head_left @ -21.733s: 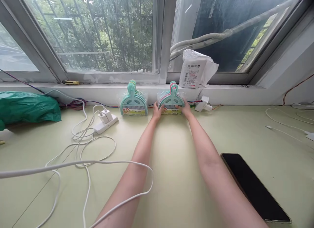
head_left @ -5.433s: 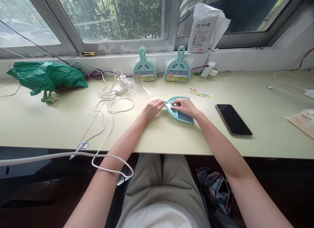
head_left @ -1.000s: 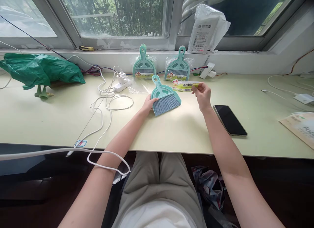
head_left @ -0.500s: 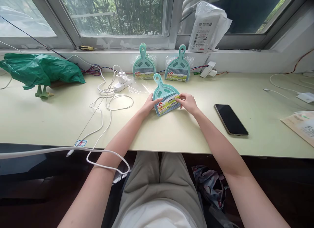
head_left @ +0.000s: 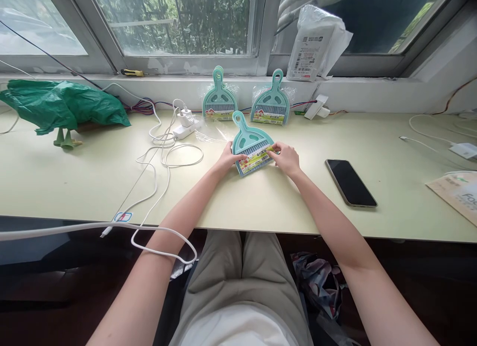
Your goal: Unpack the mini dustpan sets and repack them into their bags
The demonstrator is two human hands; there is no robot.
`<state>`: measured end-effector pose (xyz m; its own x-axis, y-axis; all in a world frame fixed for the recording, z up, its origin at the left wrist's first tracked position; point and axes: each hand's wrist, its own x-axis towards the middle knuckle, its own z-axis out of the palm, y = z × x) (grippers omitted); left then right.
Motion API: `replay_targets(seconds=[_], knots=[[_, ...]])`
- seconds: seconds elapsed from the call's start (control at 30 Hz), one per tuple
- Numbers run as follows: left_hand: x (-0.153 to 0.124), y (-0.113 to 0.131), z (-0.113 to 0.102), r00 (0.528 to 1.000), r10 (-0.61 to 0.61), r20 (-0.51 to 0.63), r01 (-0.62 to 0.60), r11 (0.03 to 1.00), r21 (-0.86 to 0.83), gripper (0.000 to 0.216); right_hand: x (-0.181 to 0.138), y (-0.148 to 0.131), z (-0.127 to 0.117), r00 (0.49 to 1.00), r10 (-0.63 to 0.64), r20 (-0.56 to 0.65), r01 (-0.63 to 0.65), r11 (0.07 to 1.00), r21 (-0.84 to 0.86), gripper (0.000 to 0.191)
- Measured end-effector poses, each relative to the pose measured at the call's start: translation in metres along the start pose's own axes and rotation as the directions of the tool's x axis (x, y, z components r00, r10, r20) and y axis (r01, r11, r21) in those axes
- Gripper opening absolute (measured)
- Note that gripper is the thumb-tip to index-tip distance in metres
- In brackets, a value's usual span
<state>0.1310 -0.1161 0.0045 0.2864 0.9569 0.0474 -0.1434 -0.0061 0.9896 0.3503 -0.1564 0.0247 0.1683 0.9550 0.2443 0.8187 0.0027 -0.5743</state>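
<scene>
A small teal dustpan-and-brush set (head_left: 249,139) lies flat on the pale green desk (head_left: 298,197), handle pointing away from me. A yellow-green paper label (head_left: 256,160) lies across its grey bristles. My left hand (head_left: 230,157) grips the set's left edge and the label's left end. My right hand (head_left: 286,157) pinches the label's right end against the set. Two stacks of packaged sets, the left one (head_left: 219,100) and the right one (head_left: 272,103), lean upright against the window sill behind.
A black phone (head_left: 350,181) lies to the right. A power strip with chargers (head_left: 184,125) and white cables (head_left: 164,157) spread on the left, beside a green plastic bag (head_left: 63,105). A clear wrapper (head_left: 212,134) lies behind the set. A white parcel (head_left: 315,43) stands on the sill.
One second ago my right hand held the label up, apart from the brush. It has brought the label down across the bristles, and both hands now press it there.
</scene>
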Motion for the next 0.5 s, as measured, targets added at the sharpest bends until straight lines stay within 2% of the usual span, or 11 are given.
replay_targets(seconds=[0.2, 0.33, 0.5], knots=[[0.000, 0.001, 0.000, 1.000, 0.014, -0.012, -0.014, 1.000, -0.018, 0.066, -0.001, 0.001, 0.005, 0.998, -0.053, -0.038, 0.048, 0.993, -0.105, 0.014], [0.003, -0.002, -0.001, 0.998, 0.048, -0.032, -0.048, 0.999, -0.012, 0.066, 0.000, 0.003, 0.007, 0.993, -0.088, -0.083, 0.080, 0.993, -0.091, 0.019], [0.005, -0.004, -0.001, 0.991, 0.122, -0.061, -0.122, 0.992, 0.003, 0.066, 0.007, 0.013, 0.017, 0.949, -0.079, -0.305, 0.091, 0.996, 0.024, 0.041]])
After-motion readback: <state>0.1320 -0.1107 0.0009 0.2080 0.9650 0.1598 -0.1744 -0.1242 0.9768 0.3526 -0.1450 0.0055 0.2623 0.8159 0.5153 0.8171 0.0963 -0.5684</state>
